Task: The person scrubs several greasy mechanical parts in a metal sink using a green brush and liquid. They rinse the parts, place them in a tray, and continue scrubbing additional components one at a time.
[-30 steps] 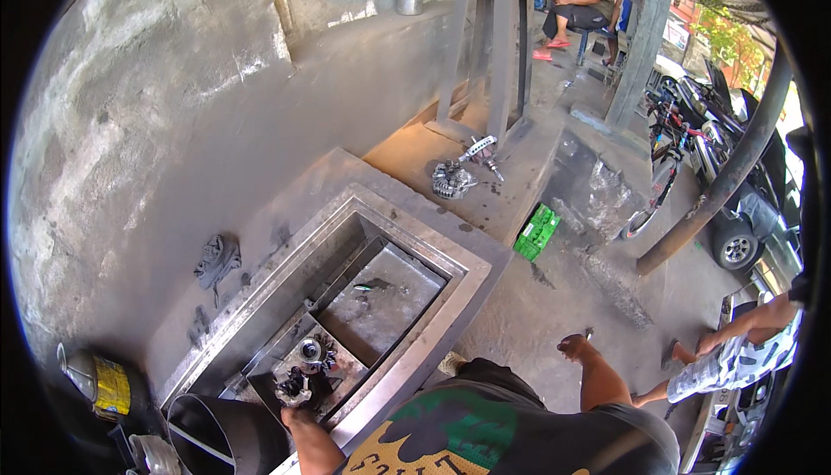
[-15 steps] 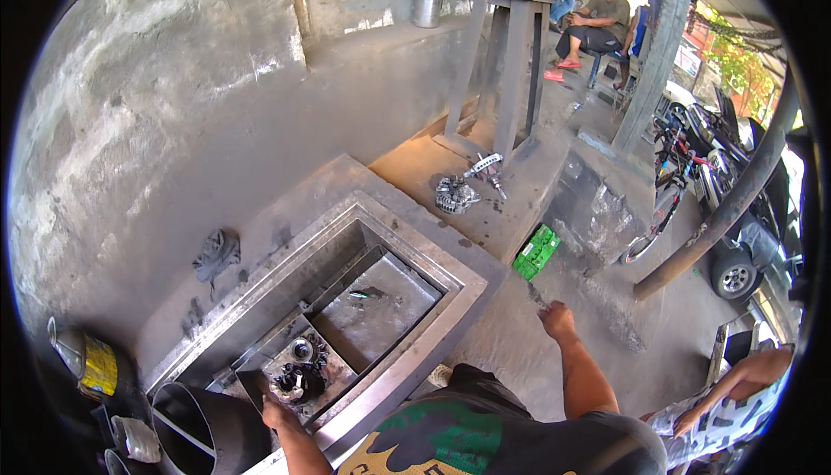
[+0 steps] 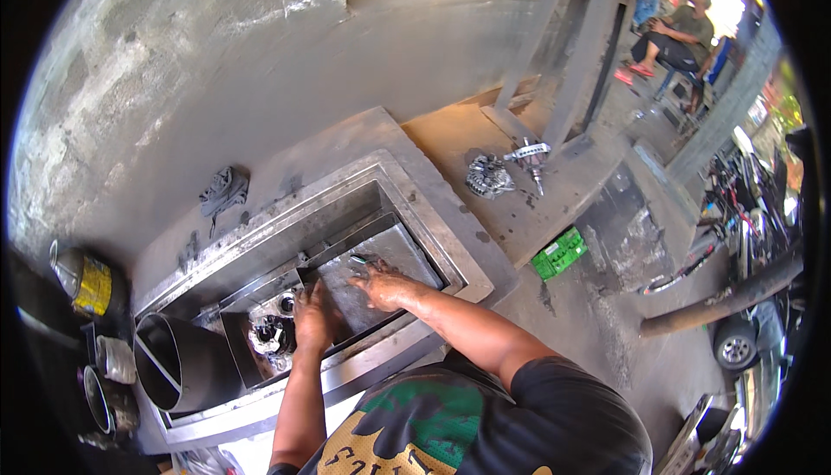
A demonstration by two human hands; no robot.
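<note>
Metal parts (image 3: 271, 336) lie just left of the left fingers (image 3: 301, 298).

1. Metal parts (image 3: 273, 341): in the sink (image 3: 474, 289), left half.
2. Bucket (image 3: 212, 367): at the sink's left end.
3. Rag (image 3: 224, 189): behind the sink.
4. Machine piece (image 3: 489, 176): on the ledge (image 3: 446, 139), right of sink.
5. Battery (image 3: 561, 253): on floor (image 3: 528, 336), beside ledge.

- Black, green and tan short-sleeved fabric shirt (image 3: 467, 423): dark capital letters stand on its tan patch, partly cut off.
- Yellow rectangular label (image 3: 93, 292) on a dark, rounded container (image 3: 116, 283): markings too small to read.
</note>
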